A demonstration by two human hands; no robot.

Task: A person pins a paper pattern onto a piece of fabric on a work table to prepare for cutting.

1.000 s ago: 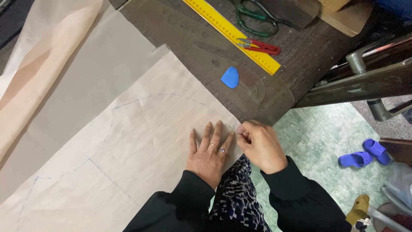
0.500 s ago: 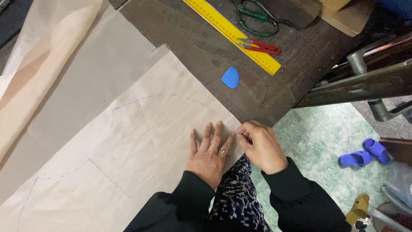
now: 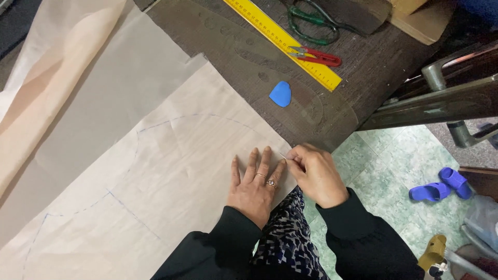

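A beige fabric sheet [image 3: 171,171] with a curved blue chalk outline lies over the dark table [image 3: 373,67]. My left hand [image 3: 255,186] lies flat on the fabric near its right corner, fingers spread, rings on two fingers. My right hand [image 3: 315,173] is closed just right of it at the fabric's edge, pinching a thin pin or needle [image 3: 284,155] that points toward the left fingertips. A blue tailor's chalk [image 3: 280,94] rests on the table above the hands.
A yellow ruler [image 3: 285,39], red thread snips [image 3: 316,56] and green-handled scissors [image 3: 311,21] lie at the table's far side. A clear curve template [image 3: 259,67] covers the dark wood. More fabric [image 3: 57,83] is rolled at left. Blue slippers [image 3: 441,186] sit on the tiled floor.
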